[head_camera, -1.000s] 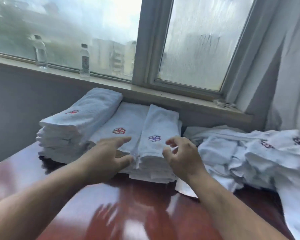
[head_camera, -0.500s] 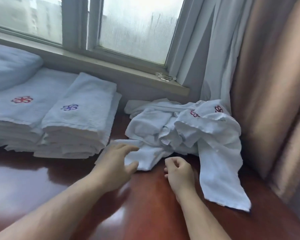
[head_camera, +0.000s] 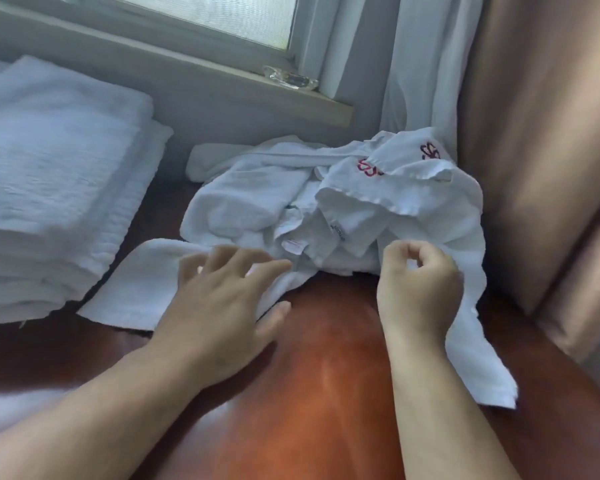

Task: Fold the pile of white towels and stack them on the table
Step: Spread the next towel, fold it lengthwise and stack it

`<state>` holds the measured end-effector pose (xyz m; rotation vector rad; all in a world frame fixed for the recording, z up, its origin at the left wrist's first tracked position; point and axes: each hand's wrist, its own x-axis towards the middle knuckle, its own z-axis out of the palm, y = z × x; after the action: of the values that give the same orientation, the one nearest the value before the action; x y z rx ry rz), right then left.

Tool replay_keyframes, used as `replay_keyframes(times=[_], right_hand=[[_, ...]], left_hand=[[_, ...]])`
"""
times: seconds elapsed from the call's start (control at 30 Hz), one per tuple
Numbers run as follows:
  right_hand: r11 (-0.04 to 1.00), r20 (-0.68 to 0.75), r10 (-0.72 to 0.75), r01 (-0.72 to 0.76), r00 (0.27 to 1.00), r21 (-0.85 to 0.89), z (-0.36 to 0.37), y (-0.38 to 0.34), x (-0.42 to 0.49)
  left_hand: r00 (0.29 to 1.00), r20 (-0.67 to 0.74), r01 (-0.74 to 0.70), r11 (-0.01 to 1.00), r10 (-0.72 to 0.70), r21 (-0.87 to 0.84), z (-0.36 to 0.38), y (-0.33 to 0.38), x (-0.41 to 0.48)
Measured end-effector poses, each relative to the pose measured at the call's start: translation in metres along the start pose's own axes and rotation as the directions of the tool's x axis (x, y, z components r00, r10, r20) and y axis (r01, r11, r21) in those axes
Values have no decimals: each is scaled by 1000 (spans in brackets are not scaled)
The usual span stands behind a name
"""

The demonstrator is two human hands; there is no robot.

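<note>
Towels fill most of what we see on the reddish-brown bench (head_camera: 326, 358). We take the unfolded pile (head_camera: 326, 209) as our landmark: a crumpled heap of white towels lying against the pale curtain (head_camera: 426, 64) and the brown drape (head_camera: 541, 133), with two red flower logos (head_camera: 430, 151) showing on its far upper edge and small labels visible near its middle. One corner of the pile trails off toward us along the drape side, and a flatter towel end (head_camera: 142, 282) spreads out from its near left edge onto the bench. Left of the pile, with a strip of bare bench between, stands the folded stack (head_camera: 49, 188), many layers high, its edges facing us. Our left hand (head_camera: 222, 306) lies at the pile's near left edge, palm down, its fingers (head_camera: 243, 261) spread and resting on the flat towel end, thumb out over the bench; motion blur softens the fingertips. Our right hand (head_camera: 418, 285) is at the pile's near right edge, fingers curled in with thumb and forefinger meeting over the cloth; we think they pinch a fold of towel there, though the contact itself is small and hard to make out. Beyond the pile runs a window sill (head_camera: 222, 74), with a clear glass dish (head_camera: 290, 77) on it, just behind the pile's far side.
</note>
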<state>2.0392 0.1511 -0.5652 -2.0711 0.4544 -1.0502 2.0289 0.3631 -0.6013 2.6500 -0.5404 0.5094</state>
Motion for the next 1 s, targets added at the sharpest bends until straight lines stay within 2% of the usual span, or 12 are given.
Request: replay_keyframes(times=[0.07,0.1,0.23,0.3,0.37,0.43,0.57,0.63,0.73,0.83,1.0], right_hand=[[992,-63,55,-62,996,-113,-2,12,3],[982,-60,76,-85,995,-168,-3,15,4],[922,23,225,-206,974,-327,-5,21,4],[898,80,245,-195,966,-395,-5,22,4],[931,167,195,-129,966,-341,-3,21,3],[981,248,128,-86,960,-172,-2,20,2],[988,335,93,-129,938,90,-4,19,6],[974,299,124,-174,946,147,-3,18,4],[977,200,137,-165,970,135,2,12,1],[985,115,80,-96,990,141,4,8,1],[985,-164,-31,58,986,165,6,-3,16]], left_hand=[[989,73,-129,992,130,-15,2,7,1],[985,85,-148,988,151,-38,2,8,1],[992,40,-115,990,119,-82,2,3,0],[992,31,-119,986,123,-113,2,2,0],[995,-13,-104,983,103,-152,3,0,0],[996,-80,-57,969,38,-239,5,-5,0],[983,-122,52,848,-136,-527,6,-14,1],[983,-120,41,809,-137,-587,5,-18,-1],[993,-87,14,794,-84,-607,2,-21,-1],[994,-85,10,816,-72,-579,4,-17,4],[998,-22,38,900,-53,-434,11,-10,9]])
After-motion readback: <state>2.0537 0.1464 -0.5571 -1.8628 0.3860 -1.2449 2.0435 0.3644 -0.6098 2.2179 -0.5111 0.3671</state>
